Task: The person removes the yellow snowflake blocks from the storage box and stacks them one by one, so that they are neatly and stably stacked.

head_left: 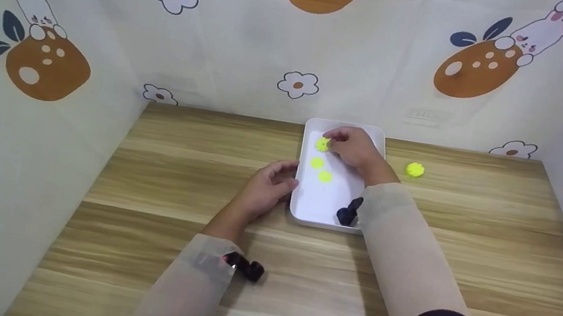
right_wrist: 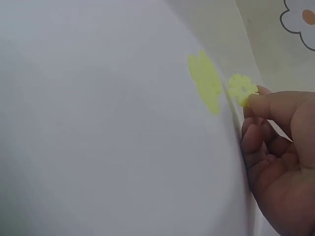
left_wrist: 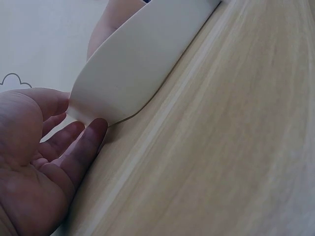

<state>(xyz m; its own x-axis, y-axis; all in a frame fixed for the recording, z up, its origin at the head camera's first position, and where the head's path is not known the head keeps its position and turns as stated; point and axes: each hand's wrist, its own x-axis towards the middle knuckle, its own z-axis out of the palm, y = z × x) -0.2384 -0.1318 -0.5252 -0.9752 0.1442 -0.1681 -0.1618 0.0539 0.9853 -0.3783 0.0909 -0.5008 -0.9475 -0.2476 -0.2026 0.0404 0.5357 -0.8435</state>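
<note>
A yellow flower-shaped plastic piece is pinched between the thumb and fingertips of my right hand, over the far part of a white rectangular tray. In the right wrist view this piece stands tilted, showing a small hole in its middle. Two similar yellow pieces, one farther and one nearer, lie flat on the tray floor. My left hand rests against the tray's left side. In the left wrist view its fingertips touch the outer wall, low down and at the rim.
On the wooden table, right of the tray, sits another yellow piece. Behind the tray rises a patterned cloth wall. Black wrist cameras are strapped to both sleeves; the right one overlaps the tray's near corner in the head view.
</note>
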